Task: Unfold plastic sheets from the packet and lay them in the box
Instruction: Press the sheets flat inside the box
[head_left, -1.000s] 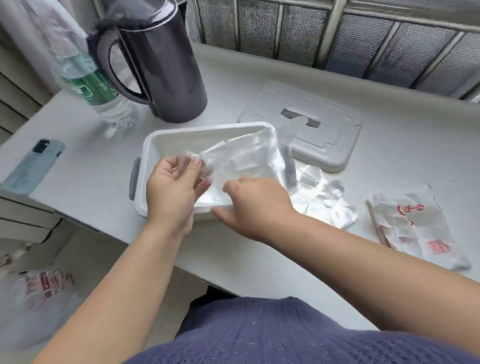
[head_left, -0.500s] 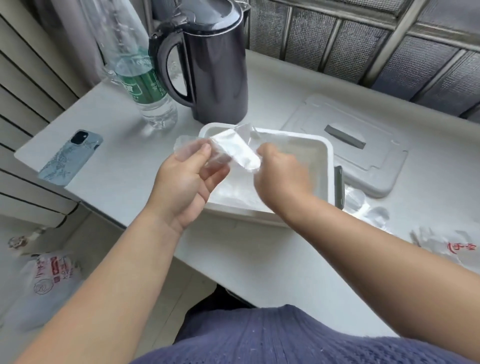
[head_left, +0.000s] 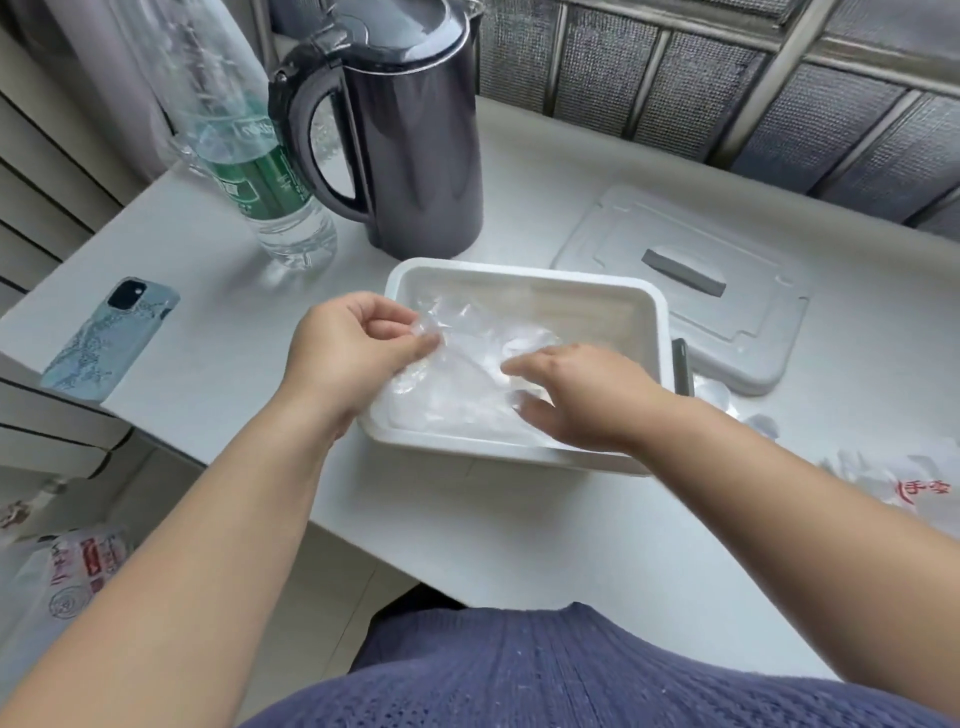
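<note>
Head view: a white rectangular box (head_left: 524, 276) sits on a pale table (head_left: 218, 312), near its front edge. Inside the box lies clear, crinkled plastic sheet (head_left: 462, 379) that covers much of the floor; how many layers there are cannot be told. The left hand (head_left: 353, 353) is at the box's left rim, thumb and fingertips curled together and pinching a corner of the sheet, which is lifted a little above the rim there. The right hand (head_left: 592, 402) reaches into the box from the near right side, its fingers stretched out fairly straight and lying on the sheet, thumb spread apart below them. It presses rather than grasps.

The box has a dark grey latch (head_left: 681, 366) on its right end. Its lid (head_left: 727, 317) lies flat on the table just behind and to the right, with 1 grey bar handle on top. Small loose scraps of clear plastic (head_left: 727, 408) rest on the table between the box and the packet (head_left: 906, 486), a crumpled white wrapper with red characters at the right edge.

Behind the box stand 2 vessels: a dark kettle (head_left: 421, 156), lid shut, and a clear water bottle (head_left: 265, 182) with a green label. A phone (head_left: 111, 335) lies face down at the left. On the floor, lower left, is a printed plastic bag (head_left: 67, 571), contents unclear.
</note>
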